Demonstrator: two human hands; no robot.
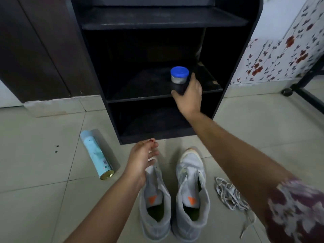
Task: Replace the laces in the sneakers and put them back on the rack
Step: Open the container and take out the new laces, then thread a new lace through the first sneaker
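Two white sneakers stand side by side on the tiled floor, toes toward the rack: the left sneaker (155, 204) and the right sneaker (192, 195), both without laces. A heap of white laces (229, 195) lies on the floor to their right. The black shoe rack (157, 21) stands in front. My right hand (190, 95) grips a dark jar with a blue lid (179, 76) at the front of the rack's middle shelf. My left hand (142, 162) hovers over the left sneaker's toe with relaxed fingers, holding nothing.
A light blue spray can (96, 155) lies on the floor left of the rack. A dark wooden cabinet (35, 50) stands at the left. At the right are a floral cloth (280, 55) and a black frame on a wheel (287, 92).
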